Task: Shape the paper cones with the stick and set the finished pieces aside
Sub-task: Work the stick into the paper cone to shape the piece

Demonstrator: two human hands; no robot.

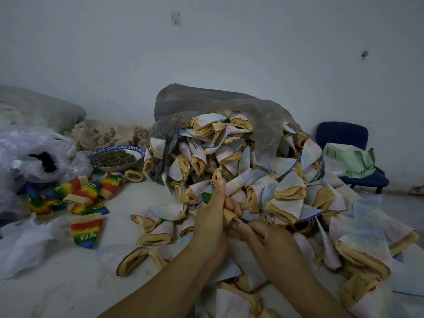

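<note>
From the head view, the left hand [212,216] stood near the middle of the scene, thumb upright, its grip clenched around a single paper cone [229,215] so that the tan, cloth-like rim showed between the fingers. A green tip poked out on the hand's left side. The right hand [268,239] was just to its right, fingers pinched around a thin pale stick [241,220] whose end went into the cone's mouth. Held this way, the left hand seemingly braced the soft piece while the stick pushed its point out from inside.

Just beyond the hands, a big heap of unshaped cones [241,161] spilled from a crumpled grey plastic bag [206,99] against the far wall, within easy reach. They looked limp and folded, pale blue-pink outside with thick tan hems edged in red.

To the left, well apart from the heap, lay a small group of rainbow-striped pieces [85,196] with tan rims, probably the finished ones set aside so they would not mix with the rest. Behind them sat a blue-rimmed bowl [137,150] of dark bits and some crinkled clear plastic [34,148]. At the far right, a dark blue chair [341,134] carried something pale green [353,161].
</note>
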